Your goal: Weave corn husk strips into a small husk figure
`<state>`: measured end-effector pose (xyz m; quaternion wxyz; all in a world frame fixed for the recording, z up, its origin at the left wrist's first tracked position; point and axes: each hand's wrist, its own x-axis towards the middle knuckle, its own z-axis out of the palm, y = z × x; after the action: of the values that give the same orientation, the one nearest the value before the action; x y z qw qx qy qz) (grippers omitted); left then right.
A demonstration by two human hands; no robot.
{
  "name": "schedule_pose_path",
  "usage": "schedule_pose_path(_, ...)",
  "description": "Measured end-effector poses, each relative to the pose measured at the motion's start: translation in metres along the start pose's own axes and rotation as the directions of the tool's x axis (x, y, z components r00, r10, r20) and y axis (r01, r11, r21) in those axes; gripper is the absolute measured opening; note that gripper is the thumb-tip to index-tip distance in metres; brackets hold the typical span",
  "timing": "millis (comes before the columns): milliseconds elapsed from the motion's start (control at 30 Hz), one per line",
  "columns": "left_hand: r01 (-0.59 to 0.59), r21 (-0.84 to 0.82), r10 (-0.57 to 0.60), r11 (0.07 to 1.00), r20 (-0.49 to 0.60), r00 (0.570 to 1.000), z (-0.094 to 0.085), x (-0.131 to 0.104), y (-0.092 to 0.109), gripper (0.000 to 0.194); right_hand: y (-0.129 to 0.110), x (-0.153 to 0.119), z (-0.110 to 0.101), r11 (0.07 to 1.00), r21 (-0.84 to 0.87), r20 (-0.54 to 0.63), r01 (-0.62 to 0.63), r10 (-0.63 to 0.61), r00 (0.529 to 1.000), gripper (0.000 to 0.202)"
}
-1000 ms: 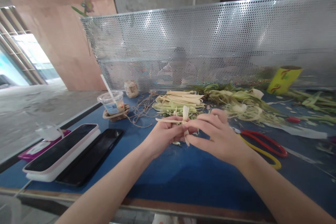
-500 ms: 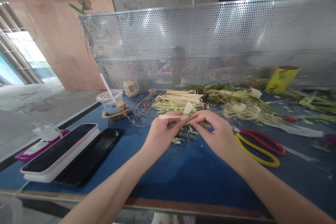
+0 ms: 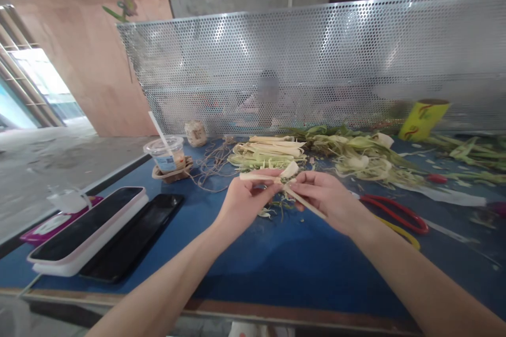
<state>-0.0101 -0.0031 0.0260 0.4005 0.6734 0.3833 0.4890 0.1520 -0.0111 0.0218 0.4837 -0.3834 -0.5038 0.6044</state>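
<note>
Between my two hands is a small piece made of folded corn husk strips [image 3: 290, 170], with pale ends sticking out to the left, up and to the lower right. My left hand [image 3: 247, 197] pinches it from the left, a strip lying across the fingers. On the other side, my right hand [image 3: 326, 197] closes its thumb and fingers on the piece and on a strip [image 3: 308, 204] that slants down to the right. Just behind lies a stack of pale husks [image 3: 272, 147]. Husk scraps [image 3: 266, 213] lie on the table below the hands.
Scissors [image 3: 395, 210] with red and yellow handles lie beside my right forearm. At left are two phones [image 3: 95, 216] [image 3: 134, 237], a drink cup [image 3: 166, 155] and tangled twine [image 3: 217, 163]. Loose husks [image 3: 356, 152] and a yellow roll [image 3: 422, 121] stand before a perforated metal screen [image 3: 253, 52].
My right hand has turned and shifted slightly right and down. A husk strip now slants out beneath its fingers, and the upright husk end leans further right. My left hand stays nearly still.
</note>
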Motion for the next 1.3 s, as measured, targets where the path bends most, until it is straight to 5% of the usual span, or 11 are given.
schedule_pose_path(233,0.38,-0.307,-0.321,0.872,0.227,0.92,-0.005,0.006,-0.005,0.027,-0.009,-0.002,-0.009,0.958,-0.254,0.134,0.132,-0.1,0.986,0.018)
schedule_pose_path(333,0.459,-0.37,-0.34,0.807,0.345,0.875,-0.01,0.006,-0.001,0.023,-0.015,-0.002,-0.016,0.977,-0.116,0.084,0.178,-0.169,0.982,0.017)
schedule_pose_path(433,0.486,-0.441,-0.316,0.755,0.404,0.858,-0.014,0.007,0.0,0.011,-0.017,0.002,-0.019,0.968,0.0,0.076,0.252,-0.252,0.965,0.038)
schedule_pose_path(533,0.494,-0.506,-0.29,0.707,0.429,0.855,-0.015,0.007,0.0,0.012,-0.01,0.007,-0.018,0.94,-0.151,0.057,0.306,-0.301,0.952,0.033)
schedule_pose_path(700,0.515,-0.562,-0.279,0.647,0.454,0.846,-0.015,0.007,-0.002,0.017,-0.002,0.005,-0.009,0.665,-0.623,0.152,0.411,-0.412,0.898,0.033)
schedule_pose_path(867,0.574,-0.499,-0.345,0.649,0.479,0.807,-0.008,0.007,-0.001,0.023,-0.006,0.0,0.002,0.511,-0.706,0.188,0.49,-0.532,0.826,0.013)
schedule_pose_path(1033,0.563,-0.545,-0.285,0.621,0.512,0.81,0.002,0.006,0.003,0.045,-0.007,0.001,0.007,0.723,-0.585,0.003,0.367,-0.45,0.893,0.009)
schedule_pose_path(1167,0.375,-0.509,-0.141,0.775,0.438,0.888,0.007,0.001,0.002,0.021,-0.007,0.0,0.006,0.833,-0.436,-0.026,0.342,-0.391,0.92,0.016)
schedule_pose_path(1300,0.337,-0.474,-0.191,0.814,0.329,0.925,0.008,-0.002,0.001,0.021,-0.008,-0.002,0.007,0.904,-0.305,-0.05,0.3,-0.33,0.943,0.024)
